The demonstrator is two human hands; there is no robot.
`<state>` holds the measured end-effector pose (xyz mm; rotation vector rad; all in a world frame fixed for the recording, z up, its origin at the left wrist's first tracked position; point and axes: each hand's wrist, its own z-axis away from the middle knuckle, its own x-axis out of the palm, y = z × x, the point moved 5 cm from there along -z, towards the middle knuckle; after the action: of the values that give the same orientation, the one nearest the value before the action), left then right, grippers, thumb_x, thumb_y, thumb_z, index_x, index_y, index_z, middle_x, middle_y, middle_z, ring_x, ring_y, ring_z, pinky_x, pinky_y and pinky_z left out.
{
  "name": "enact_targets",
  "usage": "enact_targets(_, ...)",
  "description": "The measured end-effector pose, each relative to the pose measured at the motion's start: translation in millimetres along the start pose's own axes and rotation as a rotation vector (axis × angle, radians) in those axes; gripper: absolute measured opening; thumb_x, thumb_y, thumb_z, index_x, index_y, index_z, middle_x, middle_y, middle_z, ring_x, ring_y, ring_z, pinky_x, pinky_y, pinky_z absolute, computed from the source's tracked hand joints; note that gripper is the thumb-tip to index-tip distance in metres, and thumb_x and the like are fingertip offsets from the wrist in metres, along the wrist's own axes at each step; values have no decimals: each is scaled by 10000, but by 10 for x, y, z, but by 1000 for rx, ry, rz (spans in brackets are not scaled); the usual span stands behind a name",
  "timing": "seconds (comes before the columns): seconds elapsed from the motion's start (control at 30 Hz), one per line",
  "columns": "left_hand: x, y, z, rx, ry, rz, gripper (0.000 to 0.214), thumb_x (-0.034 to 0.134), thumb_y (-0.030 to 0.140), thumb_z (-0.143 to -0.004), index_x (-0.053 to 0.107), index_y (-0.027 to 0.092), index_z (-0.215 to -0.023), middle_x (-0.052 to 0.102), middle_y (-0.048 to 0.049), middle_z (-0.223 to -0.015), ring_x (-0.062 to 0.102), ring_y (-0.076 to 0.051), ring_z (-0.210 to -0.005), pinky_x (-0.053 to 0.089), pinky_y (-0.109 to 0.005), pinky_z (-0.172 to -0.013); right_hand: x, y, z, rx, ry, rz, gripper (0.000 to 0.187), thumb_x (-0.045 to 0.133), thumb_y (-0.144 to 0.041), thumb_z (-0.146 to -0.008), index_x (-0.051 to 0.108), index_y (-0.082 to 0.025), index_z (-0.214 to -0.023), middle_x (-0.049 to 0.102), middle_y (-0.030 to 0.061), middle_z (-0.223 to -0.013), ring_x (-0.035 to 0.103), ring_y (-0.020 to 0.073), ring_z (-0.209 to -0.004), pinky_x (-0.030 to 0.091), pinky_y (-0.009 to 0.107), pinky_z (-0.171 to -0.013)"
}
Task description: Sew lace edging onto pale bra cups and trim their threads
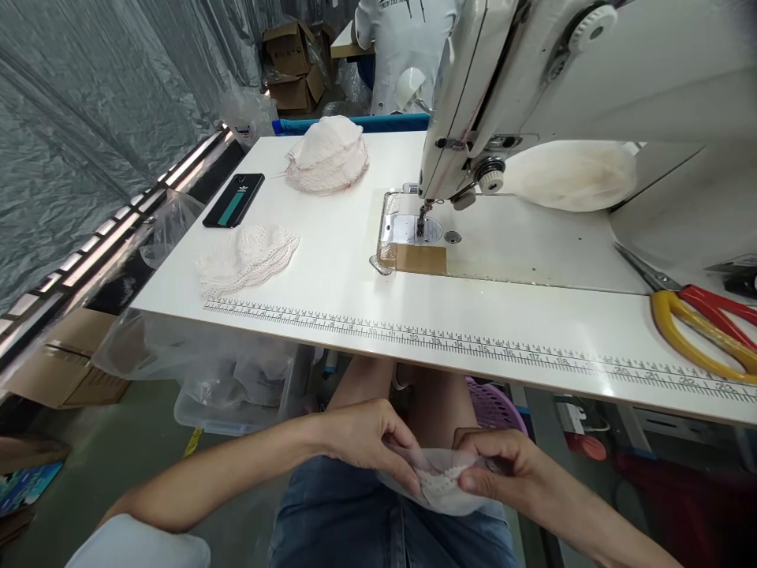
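Low over the lap, my left hand (387,450) and my right hand (502,467) pinch a small piece of sheer white fabric (446,485) between thumbs and fingers, one at each side. A textured, lace-like white part shows in its middle. On the white sewing table (331,308) above the hands lies a white lacy fabric piece (248,256). Behind it stands a pale pink, cap-shaped stack of fabric (328,154). The sewing machine (473,102) has its needle and presser foot (421,219) over the metal plate, with no fabric under them.
Yellow-handled scissors (698,331) and a red-handled tool (721,308) lie at the right. A dark phone (234,200) rests at the left. A printed ruler (473,345) follows the front edge. Below are a plastic bin (236,414) and a purple basket (497,404). Another person (408,47) sits beyond.
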<state>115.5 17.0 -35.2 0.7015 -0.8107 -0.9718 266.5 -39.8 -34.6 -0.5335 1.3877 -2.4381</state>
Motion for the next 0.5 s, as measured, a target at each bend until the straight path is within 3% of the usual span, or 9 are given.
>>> enact_targets(0.17, 27, 50, -49, 15, 99, -52, 398, 781, 400, -609, 739, 129, -897, 629, 13, -647, 480, -75, -584, 355, -168, -555, 22, 2, -52, 7, 2, -8, 287, 668, -436, -777, 640, -164, -690, 486, -19, -652, 395, 104, -610, 277, 226, -544)
enact_targets(0.5, -33, -116, -7, -24, 152, -13, 332, 782, 374, -602, 748, 124, -819, 654, -10, -686, 513, -88, -604, 380, -169, -570, -33, 134, 23, 42, 23, 78, 243, 682, -424, -764, 616, -190, -754, 460, -31, -659, 361, 108, -619, 272, 230, -556)
